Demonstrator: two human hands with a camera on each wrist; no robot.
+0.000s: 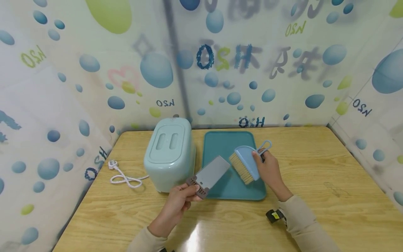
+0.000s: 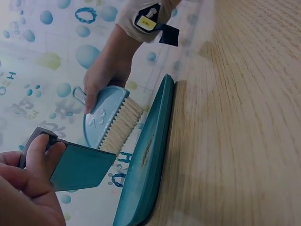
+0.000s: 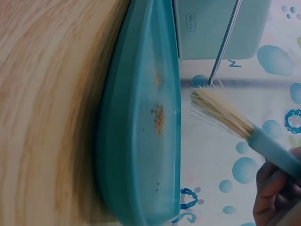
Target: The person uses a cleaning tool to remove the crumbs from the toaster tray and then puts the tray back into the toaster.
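Observation:
My left hand (image 1: 177, 201) grips a flat grey crumb tray (image 1: 213, 172) by its dark slotted end, thumb on top. The tray's far end tilts up above a teal serving tray (image 1: 228, 140). In my right hand (image 1: 271, 172) is a light-blue hand brush (image 1: 248, 158) with pale bristles, held near its looped handle. Its bristles (image 3: 218, 108) are close to the crumb tray's far edge and clear of the teal tray's surface. Brown crumbs (image 3: 159, 120) lie scattered on the teal tray; the left wrist view shows them too.
A mint-green toaster (image 1: 170, 150) with a lid on top stands left of the teal tray, near my left hand. Its white cord and plug (image 1: 126, 178) lie on the wooden table (image 1: 315, 168). A printed curtain (image 1: 220, 87) hangs behind the table.

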